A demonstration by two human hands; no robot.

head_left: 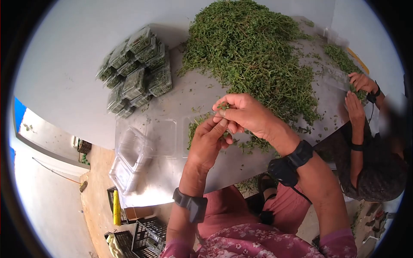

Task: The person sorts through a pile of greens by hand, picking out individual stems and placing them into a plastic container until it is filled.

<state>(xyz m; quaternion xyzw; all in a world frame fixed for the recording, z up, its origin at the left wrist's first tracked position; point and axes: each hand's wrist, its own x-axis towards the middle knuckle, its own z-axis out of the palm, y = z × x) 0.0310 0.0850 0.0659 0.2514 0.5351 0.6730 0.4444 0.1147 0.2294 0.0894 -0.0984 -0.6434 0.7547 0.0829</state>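
Note:
My right hand (254, 116) pinches a small leafy green sprig (223, 105) between thumb and fingertips. Touching it from below, my left hand (206, 144) has its fingers closed, with bits of green showing by the fingertips. Both hands are over the near part of the metal table (172, 165). Just behind the left hand lies an open clear plastic clamshell box (161, 133), with loose greens (194, 131) at its right side, partly hidden by my hands. A large heap of leafy greens (249, 51) rises beyond my hands.
Filled clear boxes (135, 81) are stacked at the back left. Open clear boxes (129, 159) stand at the table's left edge. Black crates (146, 236) sit on the floor below. At right, a co-worker's hands (359, 92) work at a clear box beside more greens (342, 58).

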